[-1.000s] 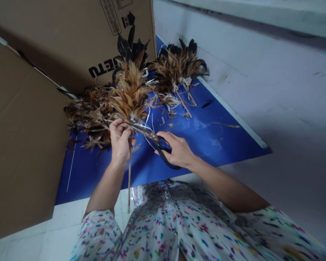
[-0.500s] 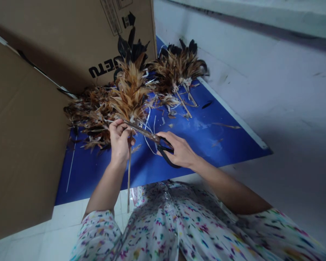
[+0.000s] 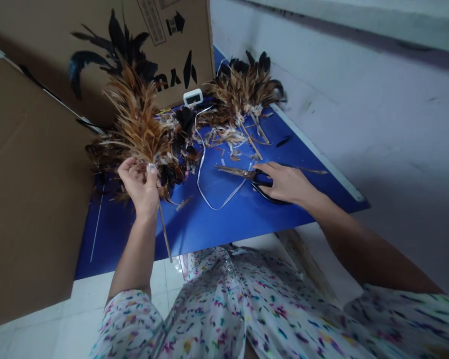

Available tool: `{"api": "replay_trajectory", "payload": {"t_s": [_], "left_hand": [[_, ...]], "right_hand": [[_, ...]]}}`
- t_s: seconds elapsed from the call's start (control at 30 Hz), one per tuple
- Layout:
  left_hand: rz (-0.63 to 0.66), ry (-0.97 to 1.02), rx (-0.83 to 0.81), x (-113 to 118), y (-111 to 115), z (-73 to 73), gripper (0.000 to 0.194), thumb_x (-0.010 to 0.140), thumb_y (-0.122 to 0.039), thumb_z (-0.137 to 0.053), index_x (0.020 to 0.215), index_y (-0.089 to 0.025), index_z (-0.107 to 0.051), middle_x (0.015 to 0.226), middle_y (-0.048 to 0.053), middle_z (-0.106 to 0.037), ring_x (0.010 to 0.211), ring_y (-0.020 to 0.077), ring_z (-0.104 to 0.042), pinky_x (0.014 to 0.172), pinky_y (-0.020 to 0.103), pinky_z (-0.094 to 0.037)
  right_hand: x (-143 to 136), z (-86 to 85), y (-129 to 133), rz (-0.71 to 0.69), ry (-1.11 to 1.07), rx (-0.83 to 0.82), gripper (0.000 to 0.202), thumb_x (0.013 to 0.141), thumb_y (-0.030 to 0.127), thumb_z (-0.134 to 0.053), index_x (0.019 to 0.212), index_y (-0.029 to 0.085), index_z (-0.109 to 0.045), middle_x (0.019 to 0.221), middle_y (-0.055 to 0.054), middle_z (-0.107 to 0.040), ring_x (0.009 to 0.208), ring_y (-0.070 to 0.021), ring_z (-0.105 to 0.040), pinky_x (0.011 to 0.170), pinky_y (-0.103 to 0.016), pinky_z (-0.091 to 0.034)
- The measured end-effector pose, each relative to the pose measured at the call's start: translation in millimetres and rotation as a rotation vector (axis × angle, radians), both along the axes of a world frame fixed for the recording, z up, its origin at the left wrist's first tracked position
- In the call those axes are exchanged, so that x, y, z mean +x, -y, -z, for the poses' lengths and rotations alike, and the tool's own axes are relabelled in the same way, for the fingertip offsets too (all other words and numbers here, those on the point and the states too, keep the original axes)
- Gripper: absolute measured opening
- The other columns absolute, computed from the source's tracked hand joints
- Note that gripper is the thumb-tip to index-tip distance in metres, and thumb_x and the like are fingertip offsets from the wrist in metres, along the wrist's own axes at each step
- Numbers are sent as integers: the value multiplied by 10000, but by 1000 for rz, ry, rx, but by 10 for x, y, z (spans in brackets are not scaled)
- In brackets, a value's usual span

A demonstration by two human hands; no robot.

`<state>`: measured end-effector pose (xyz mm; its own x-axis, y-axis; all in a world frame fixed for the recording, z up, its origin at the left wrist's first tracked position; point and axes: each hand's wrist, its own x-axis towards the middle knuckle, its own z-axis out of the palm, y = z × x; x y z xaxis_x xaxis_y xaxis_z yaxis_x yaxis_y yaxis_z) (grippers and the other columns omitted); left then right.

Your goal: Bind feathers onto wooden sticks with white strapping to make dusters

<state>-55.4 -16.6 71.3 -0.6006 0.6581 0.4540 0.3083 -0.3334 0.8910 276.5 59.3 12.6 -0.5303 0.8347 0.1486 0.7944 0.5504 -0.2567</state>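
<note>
My left hand (image 3: 140, 184) is closed around the base of a feather duster (image 3: 138, 119), brown with long black feathers at its top. The duster's thin stick (image 3: 164, 232) slants down below the hand and past the table edge. In my right hand (image 3: 284, 182) are scissors (image 3: 239, 172) with dark handles and worn blades, which point left above the blue table (image 3: 217, 227). A thin white string (image 3: 199, 182) loops across the table between the hands. Loose brown feathers (image 3: 105, 144) lie in a heap behind and beside my left hand.
More feather bundles on sticks (image 3: 243, 89) lie at the back right, by the wall (image 3: 322, 99). Next to them is a small white device with a dark display (image 3: 193, 98). Large cardboard boxes (image 3: 30, 174) stand at the left and back. Feather scraps (image 3: 235, 155) are scattered mid-table.
My left hand has carried the feather duster left, tilting it. My right hand has drawn the scissors away to the right, off the duster's base. The string and white device show more fully.
</note>
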Motion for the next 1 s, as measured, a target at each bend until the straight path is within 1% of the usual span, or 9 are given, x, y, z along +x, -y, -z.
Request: {"api": "replay_trajectory", "payload": {"t_s": [0.13, 0.3, 0.4, 0.47, 0.6, 0.73, 0.9, 0.93, 1.0], "left_hand": [[-27, -103, 15, 18, 6, 18, 527, 733, -330, -743, 1122, -213, -408, 963, 30, -535, 627, 75, -528, 490, 183, -421], [-26, -188, 21, 156, -35, 74, 536, 752, -358, -733, 1145, -211, -401, 975, 45, -551, 834, 134, -598, 655, 229, -499], [-9, -212, 40, 304, -88, 118, 545, 755, -381, -731, 1150, -216, -392, 972, 40, -553, 848, 132, -597, 690, 241, -508], [15, -195, 52, 450, -115, 131, 533, 767, -398, -718, 1146, -221, -388, 963, 33, -550, 792, 112, -587, 642, 219, -497], [102, -82, 91, 788, -127, 100, 521, 783, -418, -701, 1143, -232, -375, 952, 23, -543, 676, 79, -547, 507, 176, -440], [154, -9, 99, 993, -126, 63, 510, 794, -435, -688, 1149, -237, -380, 935, 17, -556, 671, 78, -551, 510, 176, -444], [290, -58, 21, 914, -117, 189, 392, 914, -468, -498, 1231, -259, -397, 1050, 57, -600, 870, 130, -630, 700, 250, -525], [346, -146, -12, 859, -94, 240, 370, 935, -471, -445, 1236, -257, -419, 1099, 71, -605, 943, 151, -632, 756, 282, -531], [540, -513, -174, 731, -27, 356, 388, 932, -482, -438, 1217, -226, -504, 1158, 98, -625, 1089, 205, -602, 925, 377, -494]], "right_hand": [[17, -39, -66, 26, 37, -55, 537, 825, 444, -560, 1309, 215, -517, 1180, -109, -648, 907, -282, -643, 704, -355, -472], [-33, -240, 6, -11, 124, 24, 401, 793, 286, -615, 1177, 173, -622, 1076, -134, -665, 977, -295, -598, 780, -374, -464], [-210, -367, 185, -41, -52, 87, 250, 847, 210, -539, 1032, 117, -678, 1011, -154, -671, 1003, -280, -584, 876, -395, -443], [-422, -392, 351, -107, -342, -26, 232, 875, 241, -529, 1012, 131, -681, 1027, -118, -683, 952, -221, -613, 879, -350, -458], [-905, -302, 684, -312, -728, -608, 266, 855, 307, -575, 1088, 190, -630, 885, -19, -700, 682, -125, -625, 677, -273, -494], [-1130, -244, 883, -322, -1003, -981, 37, 803, 220, -585, 836, 209, -573, 685, 23, -626, 520, -95, -551, 551, -268, -455], [-947, -328, 856, -245, -1084, -1010, 45, 780, 212, -573, 786, 214, -529, 663, 21, -610, 530, -96, -545, 468, -238, -404], [-875, -333, 822, -214, -1079, -981, 53, 772, 215, -576, 803, 211, -533, 660, 21, -604, 533, -96, -545, 452, -228, -399], [-719, -309, 745, -159, -1061, -916, 94, 756, 222, -587, 836, 201, -542, 643, 26, -589, 527, -93, -540, 433, -211, -400]]}}
